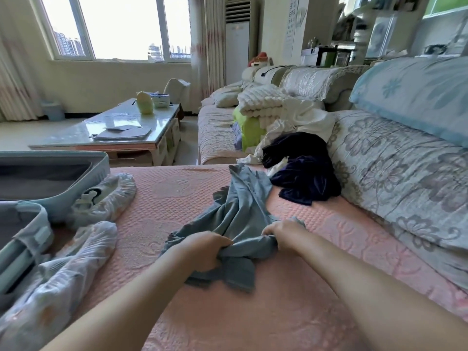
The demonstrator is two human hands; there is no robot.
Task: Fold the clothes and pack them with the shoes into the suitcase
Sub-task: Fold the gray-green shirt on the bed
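Both hands' fingers clamp the blue-grey garment (238,224) — suitcase (50,173) left, navy clothes (304,171) beyond.

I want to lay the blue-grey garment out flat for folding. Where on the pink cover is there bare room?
Bare pink cover lies between the bagged shoes and the blue-grey garment, and in front of both hands. It is crowded left by the suitcase and far right at the dark clothes.

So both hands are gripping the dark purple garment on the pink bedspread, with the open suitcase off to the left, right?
Not quite. The head view shows the left hand and right hand gripping the blue-grey garment; the dark purple garment lies untouched further back. The pink bedspread and the open suitcase on the left are right.
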